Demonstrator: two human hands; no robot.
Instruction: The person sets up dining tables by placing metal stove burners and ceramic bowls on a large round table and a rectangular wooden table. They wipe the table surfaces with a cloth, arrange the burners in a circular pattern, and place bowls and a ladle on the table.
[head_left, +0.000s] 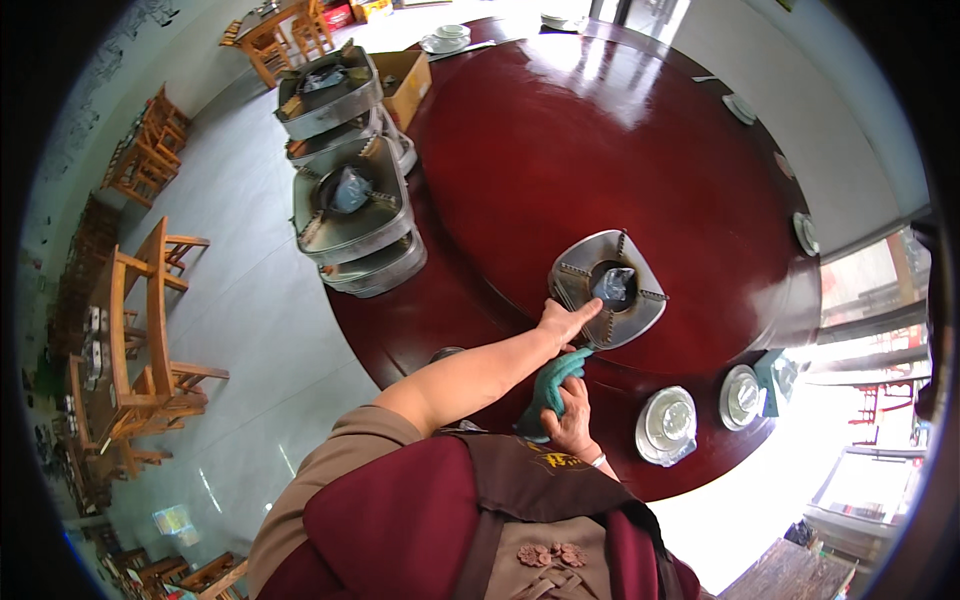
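A square metal portable stove (645, 307) with a dark round centre and toothed pan supports stands at the near part of the dark red round table (525, 172). Clear plastic (615, 285) lies over its centre. My left hand (568, 322) grips the stove's near left edge, thumb on top. Just below it my right hand (574, 416) holds a green cloth (551, 390), whose upper end touches the stove's near corner. The fingers under the stove are partly hidden.
Stacked metal stoves (352, 225) stand along the table's left edge, with a cardboard box (412, 86) behind. Plastic-wrapped dishes (666, 426) sit at the near right, beside another wrapped set (741, 397) and a green box (776, 379). Wooden chairs (161, 315) stand on the floor to the left.
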